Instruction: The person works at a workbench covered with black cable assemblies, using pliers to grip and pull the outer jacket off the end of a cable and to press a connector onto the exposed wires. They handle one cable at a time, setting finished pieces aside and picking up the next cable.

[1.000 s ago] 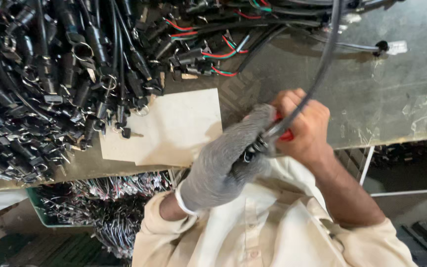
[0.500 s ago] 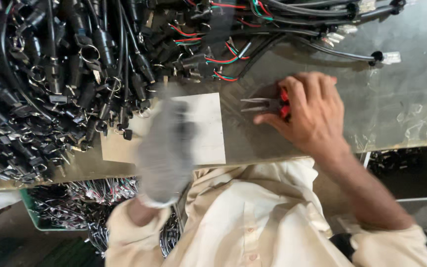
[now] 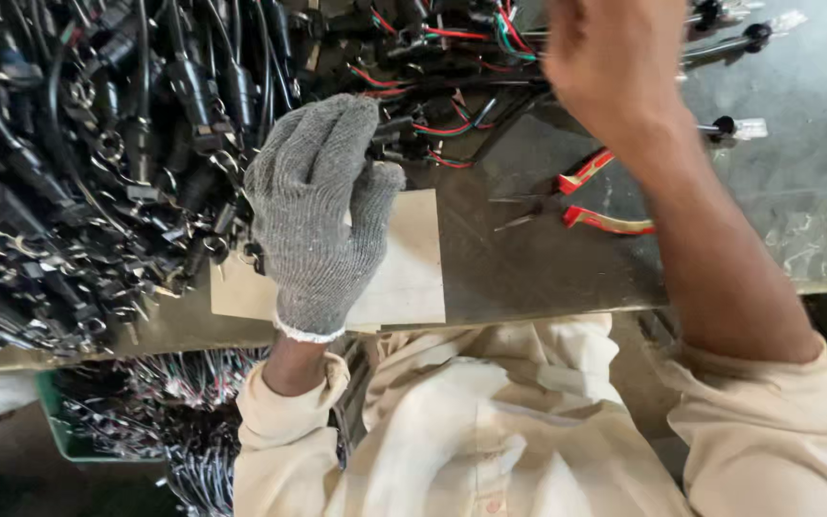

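My gloved left hand (image 3: 323, 215) curled its fingers into the heap of black cable harnesses (image 3: 98, 163), pinching one connector. My bare right hand (image 3: 614, 62) hovered half-open and empty; the red-handled pliers (image 3: 581, 203) lay unused on the bench beside it.

Workshop: metal bench (image 3: 815, 220), heaped black cable harnesses (image 3: 98, 172), red-handled pliers (image 3: 591, 201).

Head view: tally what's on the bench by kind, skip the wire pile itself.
Gloved hand: 1
Bare hand: 1
Red-handled pliers: 1
Pale card sheet: 1
Cable ends with clear connector: 2 visible
Total: 6
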`<state>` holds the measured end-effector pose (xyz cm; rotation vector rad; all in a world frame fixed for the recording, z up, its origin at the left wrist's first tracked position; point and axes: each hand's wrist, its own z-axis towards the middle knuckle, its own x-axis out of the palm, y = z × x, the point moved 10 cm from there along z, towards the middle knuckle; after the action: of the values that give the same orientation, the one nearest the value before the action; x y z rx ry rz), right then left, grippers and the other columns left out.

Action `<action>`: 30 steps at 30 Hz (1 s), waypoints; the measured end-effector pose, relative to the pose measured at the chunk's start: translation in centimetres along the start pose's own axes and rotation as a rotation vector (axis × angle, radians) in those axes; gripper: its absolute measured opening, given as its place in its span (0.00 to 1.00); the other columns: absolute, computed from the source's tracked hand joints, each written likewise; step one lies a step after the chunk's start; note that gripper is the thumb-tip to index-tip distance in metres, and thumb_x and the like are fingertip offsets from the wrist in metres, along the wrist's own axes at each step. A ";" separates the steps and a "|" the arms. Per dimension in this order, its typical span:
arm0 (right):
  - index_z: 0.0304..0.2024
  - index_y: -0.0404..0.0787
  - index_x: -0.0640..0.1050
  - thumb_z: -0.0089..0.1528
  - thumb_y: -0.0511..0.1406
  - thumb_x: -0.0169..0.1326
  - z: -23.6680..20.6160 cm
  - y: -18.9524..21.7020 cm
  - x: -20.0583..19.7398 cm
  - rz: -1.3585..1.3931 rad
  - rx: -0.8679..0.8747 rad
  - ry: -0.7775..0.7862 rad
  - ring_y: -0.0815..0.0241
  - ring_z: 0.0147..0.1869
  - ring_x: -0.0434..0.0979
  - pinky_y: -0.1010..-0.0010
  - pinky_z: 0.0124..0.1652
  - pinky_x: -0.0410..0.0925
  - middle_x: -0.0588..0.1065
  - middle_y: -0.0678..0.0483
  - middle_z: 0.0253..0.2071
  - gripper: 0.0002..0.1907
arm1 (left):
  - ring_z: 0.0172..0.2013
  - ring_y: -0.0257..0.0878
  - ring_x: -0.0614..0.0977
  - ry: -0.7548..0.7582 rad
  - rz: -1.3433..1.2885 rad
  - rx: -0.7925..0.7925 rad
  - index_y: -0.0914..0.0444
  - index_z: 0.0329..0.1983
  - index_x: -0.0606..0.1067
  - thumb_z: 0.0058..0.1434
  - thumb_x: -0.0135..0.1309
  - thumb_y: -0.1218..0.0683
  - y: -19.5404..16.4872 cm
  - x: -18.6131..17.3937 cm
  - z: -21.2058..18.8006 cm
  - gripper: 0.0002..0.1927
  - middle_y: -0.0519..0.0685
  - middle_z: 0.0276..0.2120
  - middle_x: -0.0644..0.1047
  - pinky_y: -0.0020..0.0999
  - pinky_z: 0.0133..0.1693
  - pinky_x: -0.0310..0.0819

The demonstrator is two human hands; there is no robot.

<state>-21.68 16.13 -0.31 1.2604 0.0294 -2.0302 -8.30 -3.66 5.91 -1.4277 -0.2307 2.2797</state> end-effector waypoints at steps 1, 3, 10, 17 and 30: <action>0.34 0.32 0.79 0.69 0.26 0.60 -1.3 -0.1 -1.6 0.066 0.061 0.044 0.46 0.22 0.68 0.58 0.26 0.60 0.69 0.44 0.21 0.07 | 0.66 0.45 0.72 -0.005 -0.046 -0.003 0.56 0.70 0.71 0.74 0.64 0.50 0.2 0.2 0.0 0.24 0.47 0.63 0.74 0.41 0.68 0.65; 0.34 0.34 0.80 0.66 0.25 0.63 -3.7 3.4 -5.9 0.070 -0.084 0.050 0.47 0.37 0.74 0.57 0.41 0.62 0.74 0.47 0.32 0.06 | 0.64 0.47 0.72 -0.041 -0.147 0.027 0.58 0.69 0.68 0.71 0.62 0.49 0.0 0.3 -0.6 0.27 0.51 0.61 0.73 0.42 0.67 0.66; 0.57 0.41 0.72 0.69 0.37 0.58 -5.5 7.5 -11.9 0.505 0.148 -0.338 0.50 0.60 0.67 0.66 0.59 0.61 0.69 0.46 0.54 0.17 | 0.39 0.29 0.79 0.656 -1.461 -0.322 0.65 0.61 0.70 0.74 0.53 0.57 -6.5 10.9 -7.8 0.15 0.47 0.41 0.76 0.30 0.45 0.77; 0.52 0.34 0.70 0.78 0.46 0.50 -16.0 5.7 -0.7 1.976 0.752 -0.154 0.54 0.41 0.74 0.61 0.45 0.67 0.74 0.50 0.35 0.19 | 0.42 0.32 0.81 0.769 -1.138 -0.273 0.64 0.55 0.73 0.76 0.52 0.51 -7.1 15.0 -10.2 0.13 0.45 0.41 0.79 0.31 0.47 0.78; 0.47 0.31 0.77 0.61 0.30 0.58 -13.0 13.7 -8.3 0.489 -0.036 0.158 0.54 0.24 0.73 0.63 0.26 0.65 0.72 0.53 0.26 0.13 | 0.40 0.40 0.79 0.186 -1.980 -0.751 0.64 0.53 0.73 0.74 0.51 0.43 -4.0 9.3 -5.5 0.19 0.49 0.41 0.79 0.38 0.45 0.74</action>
<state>-1.51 15.80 4.12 1.2579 -0.1531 -1.5047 -5.78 3.59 -2.63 -0.7201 -1.6026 0.3601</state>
